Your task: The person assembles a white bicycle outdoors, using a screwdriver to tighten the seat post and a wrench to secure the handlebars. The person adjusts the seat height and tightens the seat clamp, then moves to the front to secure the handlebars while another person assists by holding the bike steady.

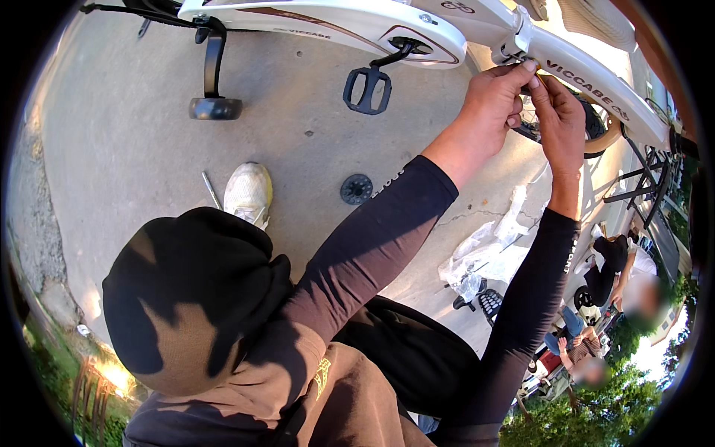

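Note:
A white child's bicycle (506, 22) lies across the top of the view. Both my hands meet at its frame, just beneath a metal clamp (514, 46). My left hand (488, 112) is closed in a pinch, thumb and forefinger together. Facing it, my right hand (562, 123) also pinches, its fingertips touching those of the left. A thin orange-yellow sliver shows between the fingertips; what it belongs to is hidden. To the left of my hands hang a black pedal (367, 91) and a black training wheel (215, 109) on its bracket.
On the concrete rest a round black disc (356, 189), a metal rod (211, 190) by my pale shoe (248, 192), and crumpled clear plastic (488, 249) beside a second pedal (490, 302). Two people (611, 268) sit at the right, near a black metal frame (644, 175).

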`<state>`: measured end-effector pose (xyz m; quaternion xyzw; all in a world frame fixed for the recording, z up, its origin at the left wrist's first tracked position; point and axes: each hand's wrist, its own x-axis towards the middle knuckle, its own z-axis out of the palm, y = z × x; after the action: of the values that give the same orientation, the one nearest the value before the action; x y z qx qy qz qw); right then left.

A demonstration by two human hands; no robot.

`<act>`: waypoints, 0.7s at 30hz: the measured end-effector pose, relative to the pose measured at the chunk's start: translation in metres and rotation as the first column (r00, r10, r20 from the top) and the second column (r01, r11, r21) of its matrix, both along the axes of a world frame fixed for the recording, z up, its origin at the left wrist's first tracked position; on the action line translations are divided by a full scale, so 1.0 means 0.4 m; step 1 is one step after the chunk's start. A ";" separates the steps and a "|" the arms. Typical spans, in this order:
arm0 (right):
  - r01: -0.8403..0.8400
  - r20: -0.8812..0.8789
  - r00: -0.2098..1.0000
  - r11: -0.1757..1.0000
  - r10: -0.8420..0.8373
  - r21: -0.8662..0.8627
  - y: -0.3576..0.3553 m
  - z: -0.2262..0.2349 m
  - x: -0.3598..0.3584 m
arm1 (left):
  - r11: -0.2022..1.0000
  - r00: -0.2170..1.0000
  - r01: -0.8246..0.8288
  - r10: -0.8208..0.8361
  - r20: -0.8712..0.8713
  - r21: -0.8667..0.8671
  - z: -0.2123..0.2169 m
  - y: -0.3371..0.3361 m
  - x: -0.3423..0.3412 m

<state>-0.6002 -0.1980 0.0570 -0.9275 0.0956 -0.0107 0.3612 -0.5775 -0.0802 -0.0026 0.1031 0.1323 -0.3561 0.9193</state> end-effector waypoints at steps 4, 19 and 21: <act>0.010 0.040 0.999 0.996 -0.006 -0.089 0.021 -0.002 -0.015 | 0.994 0.998 0.054 -0.057 -0.035 -0.093 -0.019 0.005 0.008; 0.337 -0.301 0.937 0.692 -0.178 0.639 0.035 0.016 -0.012 | 0.982 0.996 0.076 -0.082 -0.029 -0.174 -0.036 0.021 0.010; 0.430 -0.395 0.902 0.451 -0.175 0.782 0.035 0.017 -0.004 | 0.974 0.995 0.092 -0.082 0.056 -0.208 -0.043 0.029 0.016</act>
<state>-0.6017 -0.1838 0.0639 -0.5871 0.2993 0.0934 0.7463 -0.5712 -0.0687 -0.0198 0.0191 0.0676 -0.4057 0.9113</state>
